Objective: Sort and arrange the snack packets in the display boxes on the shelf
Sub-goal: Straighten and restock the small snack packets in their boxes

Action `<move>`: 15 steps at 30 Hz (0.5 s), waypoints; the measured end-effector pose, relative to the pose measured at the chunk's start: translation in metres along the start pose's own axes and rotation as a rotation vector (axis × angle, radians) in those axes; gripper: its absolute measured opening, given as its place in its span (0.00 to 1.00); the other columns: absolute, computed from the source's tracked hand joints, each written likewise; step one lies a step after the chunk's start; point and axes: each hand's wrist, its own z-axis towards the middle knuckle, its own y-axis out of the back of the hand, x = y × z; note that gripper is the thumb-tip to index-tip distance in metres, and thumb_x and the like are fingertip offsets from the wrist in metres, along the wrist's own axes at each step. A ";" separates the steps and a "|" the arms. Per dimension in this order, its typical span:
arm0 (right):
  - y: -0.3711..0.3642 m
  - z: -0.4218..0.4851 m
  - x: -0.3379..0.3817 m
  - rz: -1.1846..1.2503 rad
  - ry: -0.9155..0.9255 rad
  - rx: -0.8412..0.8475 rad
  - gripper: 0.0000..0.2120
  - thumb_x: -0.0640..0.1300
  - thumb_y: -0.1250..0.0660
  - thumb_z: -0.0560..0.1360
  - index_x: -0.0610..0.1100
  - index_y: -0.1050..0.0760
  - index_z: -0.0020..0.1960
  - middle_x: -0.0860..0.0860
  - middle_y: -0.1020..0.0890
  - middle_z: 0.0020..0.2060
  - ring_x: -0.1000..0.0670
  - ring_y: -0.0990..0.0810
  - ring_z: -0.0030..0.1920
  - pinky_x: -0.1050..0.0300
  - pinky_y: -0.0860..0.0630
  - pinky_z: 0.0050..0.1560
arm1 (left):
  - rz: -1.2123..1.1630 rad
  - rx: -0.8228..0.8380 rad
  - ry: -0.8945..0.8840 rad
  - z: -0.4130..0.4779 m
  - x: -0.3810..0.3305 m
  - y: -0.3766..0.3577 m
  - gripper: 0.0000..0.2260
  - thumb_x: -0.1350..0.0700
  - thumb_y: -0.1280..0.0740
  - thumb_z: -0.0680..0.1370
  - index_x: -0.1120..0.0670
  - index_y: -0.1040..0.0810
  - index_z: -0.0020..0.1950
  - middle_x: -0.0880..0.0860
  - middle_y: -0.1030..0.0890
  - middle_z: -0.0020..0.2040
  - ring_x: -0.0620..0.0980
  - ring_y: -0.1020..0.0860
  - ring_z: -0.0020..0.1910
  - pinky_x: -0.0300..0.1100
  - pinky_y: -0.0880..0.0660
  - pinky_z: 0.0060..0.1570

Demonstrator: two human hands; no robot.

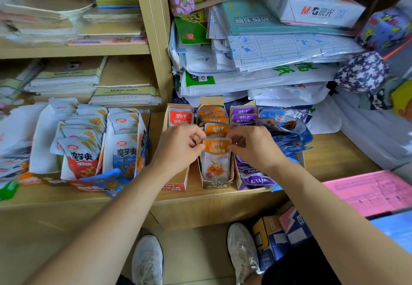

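Narrow display boxes stand side by side on the wooden shelf (330,151). The middle box (216,183) holds a row of upright orange snack packets (216,157). My left hand (180,144) pinches the front orange packet at its top left corner. My right hand (252,144) pinches the same packet at its top right corner. A red-packet box (178,185) sits left of it, partly behind my left hand. A purple-packet box (242,115) sits to the right, with purple packets (256,178) lying loose at its front. Blue packets (289,128) lean in a heap further right.
Larger white snack bags (80,151) fill boxes on the left of the shelf. Stacks of paper and plastic sleeves (267,57) are piled behind the boxes. A pink sheet (370,191) lies at the right. Cartons (281,233) and my two shoes are on the floor below.
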 end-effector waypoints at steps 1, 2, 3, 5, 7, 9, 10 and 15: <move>0.000 -0.003 0.002 -0.017 -0.009 0.012 0.08 0.41 0.26 0.74 0.46 0.15 0.53 0.53 0.16 0.43 0.57 0.22 0.39 0.53 0.19 0.49 | 0.015 0.058 -0.001 -0.002 -0.001 0.000 0.09 0.56 0.23 0.73 0.48 0.15 0.52 0.40 0.19 0.42 0.37 0.19 0.39 0.43 0.18 0.44; 0.001 -0.005 0.003 -0.029 -0.010 0.022 0.08 0.41 0.26 0.74 0.46 0.15 0.53 0.52 0.15 0.45 0.57 0.22 0.40 0.54 0.19 0.50 | 0.030 0.107 -0.004 -0.003 -0.003 0.000 0.11 0.55 0.23 0.73 0.47 0.16 0.54 0.39 0.19 0.43 0.37 0.19 0.40 0.46 0.18 0.46; 0.001 -0.007 0.004 -0.045 -0.013 0.034 0.10 0.41 0.25 0.74 0.46 0.15 0.54 0.52 0.15 0.47 0.56 0.20 0.42 0.56 0.19 0.51 | 0.033 0.142 -0.005 -0.005 -0.005 0.000 0.13 0.53 0.22 0.73 0.46 0.17 0.56 0.39 0.19 0.45 0.38 0.19 0.40 0.46 0.18 0.46; 0.002 -0.012 0.004 -0.051 -0.018 0.048 0.12 0.41 0.24 0.73 0.47 0.16 0.57 0.51 0.14 0.49 0.56 0.19 0.44 0.59 0.20 0.51 | 0.010 0.178 -0.005 -0.006 -0.008 0.001 0.16 0.49 0.22 0.72 0.45 0.18 0.59 0.39 0.19 0.47 0.37 0.20 0.42 0.43 0.20 0.45; 0.005 -0.015 0.003 -0.015 -0.030 0.077 0.13 0.42 0.24 0.73 0.48 0.16 0.57 0.53 0.15 0.49 0.60 0.20 0.42 0.66 0.21 0.48 | -0.019 0.196 -0.020 -0.006 -0.008 0.003 0.14 0.50 0.23 0.73 0.45 0.17 0.58 0.38 0.19 0.45 0.36 0.22 0.42 0.39 0.22 0.44; 0.010 -0.018 0.001 0.075 -0.087 0.117 0.15 0.38 0.26 0.74 0.49 0.17 0.59 0.57 0.16 0.47 0.63 0.20 0.41 0.70 0.24 0.43 | -0.039 0.256 -0.044 -0.008 -0.005 0.006 0.09 0.52 0.24 0.75 0.45 0.15 0.54 0.36 0.20 0.44 0.36 0.23 0.43 0.37 0.25 0.44; 0.013 -0.018 -0.001 0.122 -0.122 0.119 0.16 0.34 0.29 0.74 0.48 0.17 0.59 0.57 0.16 0.46 0.63 0.20 0.42 0.71 0.25 0.42 | -0.055 0.293 -0.054 -0.009 -0.002 0.008 0.07 0.53 0.25 0.75 0.45 0.15 0.52 0.36 0.20 0.44 0.36 0.22 0.44 0.35 0.26 0.44; 0.014 -0.008 -0.006 0.043 -0.092 0.049 0.10 0.42 0.27 0.75 0.49 0.16 0.56 0.58 0.19 0.43 0.62 0.21 0.40 0.72 0.27 0.40 | -0.074 0.323 -0.104 -0.018 0.005 0.013 0.05 0.52 0.24 0.74 0.43 0.14 0.48 0.38 0.18 0.46 0.38 0.22 0.51 0.41 0.25 0.54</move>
